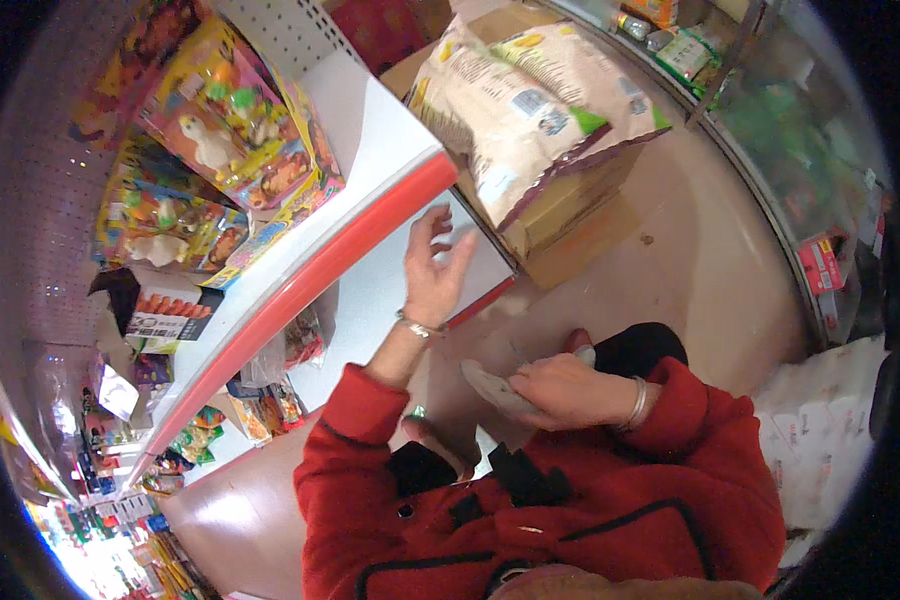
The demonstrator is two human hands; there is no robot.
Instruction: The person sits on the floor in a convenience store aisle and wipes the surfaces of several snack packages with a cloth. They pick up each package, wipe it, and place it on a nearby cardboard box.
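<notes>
My left hand (435, 274), with a bracelet at the wrist, reaches out past the red front edge of the upper shelf (375, 217). Its fingers are apart and slightly curled with nothing in them, and the white lower shelf (367, 292) appears behind it. Held close to my body, my right hand (566, 390) grips a folded pale grey cloth (499, 390). On the upper shelf stand packs of toy food in a yellow display box (232, 142). A dark carton picturing sausages (169, 311) sits farther along that shelf.
Large plastic bags (502, 112) lie on a cardboard box (577, 202) beyond the shelf end. A glass-fronted case (780, 150) runs along the right. White wrapped packs (817, 427) are stacked at my right. Snack packets (266, 409) lie on the lower shelf.
</notes>
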